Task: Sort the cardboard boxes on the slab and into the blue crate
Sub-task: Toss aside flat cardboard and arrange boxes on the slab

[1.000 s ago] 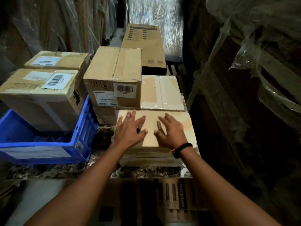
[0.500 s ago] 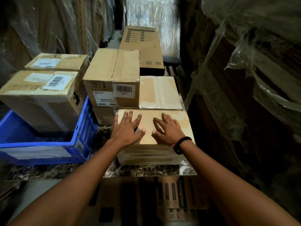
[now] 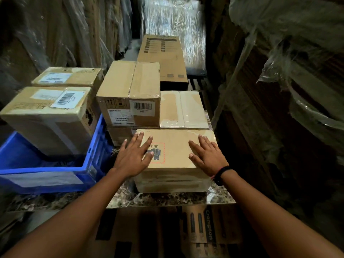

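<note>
Cardboard boxes [image 3: 128,94] crowd marbled slab [image 3: 158,199]; dim walls [image 3: 55,34] seemingly plastic-wrapped.

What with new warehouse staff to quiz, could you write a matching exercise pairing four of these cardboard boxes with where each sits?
Things
1. box with the UN label
2. box with a barcode on its top
3. box with a barcode on its front
4. long printed box

Places
a. in the blue crate
b. farthest back
c. on the slab, under the left hand and right hand
d. stacked on another box

Pairs: 1-c, 2-a, 3-d, 4-b
</note>
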